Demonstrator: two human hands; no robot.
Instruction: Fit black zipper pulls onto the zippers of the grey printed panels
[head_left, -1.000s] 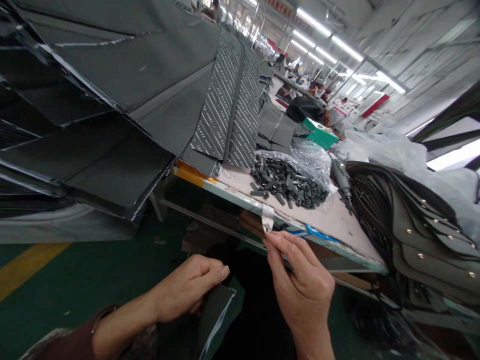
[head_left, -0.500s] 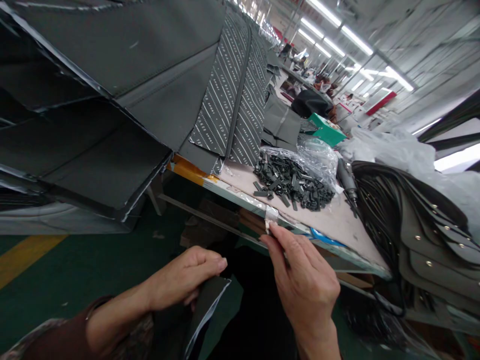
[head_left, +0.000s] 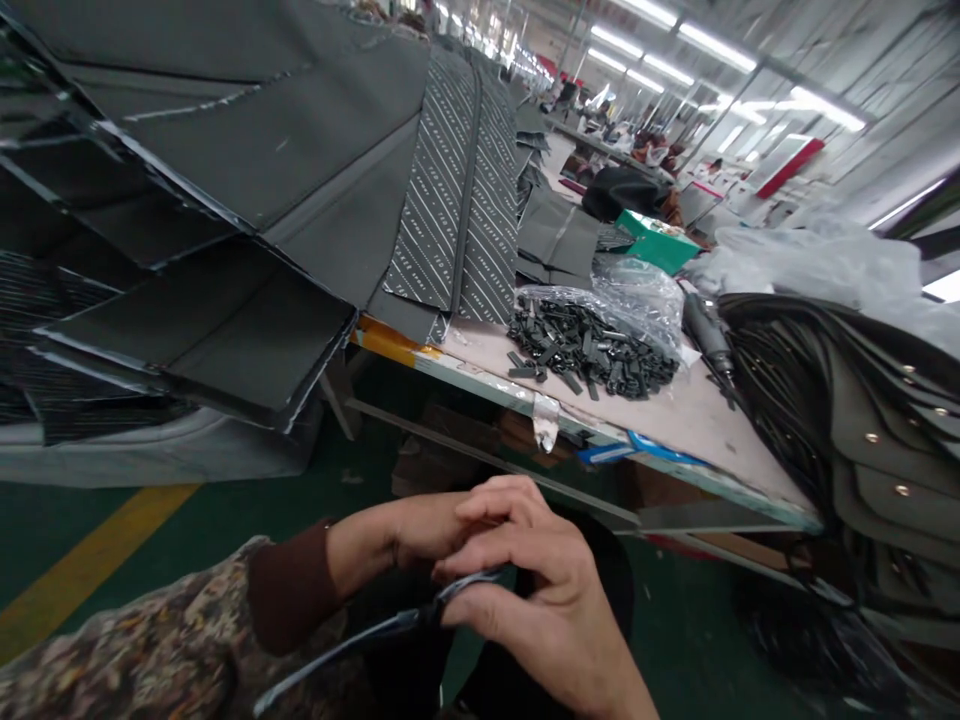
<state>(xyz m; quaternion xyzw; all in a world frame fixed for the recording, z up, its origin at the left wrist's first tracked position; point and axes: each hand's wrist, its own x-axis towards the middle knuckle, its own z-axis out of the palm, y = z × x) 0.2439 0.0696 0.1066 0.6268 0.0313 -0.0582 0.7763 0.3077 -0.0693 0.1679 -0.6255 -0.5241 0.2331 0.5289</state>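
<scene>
A dark grey panel with a pale raw edge [head_left: 352,645] hangs low in front of me, seen nearly edge-on. My right hand [head_left: 544,575] has its thumb and bent fingers closed on the panel's upper end. Behind it, my left hand [head_left: 427,530] is curled at the same end of the panel, its fingertips mostly hidden by my right hand. Both hands are close together, just short of the table edge. On that edge hangs a crumpled strip of whitish tape [head_left: 546,420], apart from my hands.
Stacked dark panels [head_left: 217,320] overhang at left, beside striped printed lining [head_left: 450,200]. On the table [head_left: 697,430] lie a pile of small dark tabs [head_left: 592,350], a grey power tool [head_left: 709,335], a green box [head_left: 656,242] and dark pieces with metal studs [head_left: 862,420].
My right hand has left the tape strip on the table edge and come left and down onto the panel. My left hand has shifted right. The view has turned slightly.
</scene>
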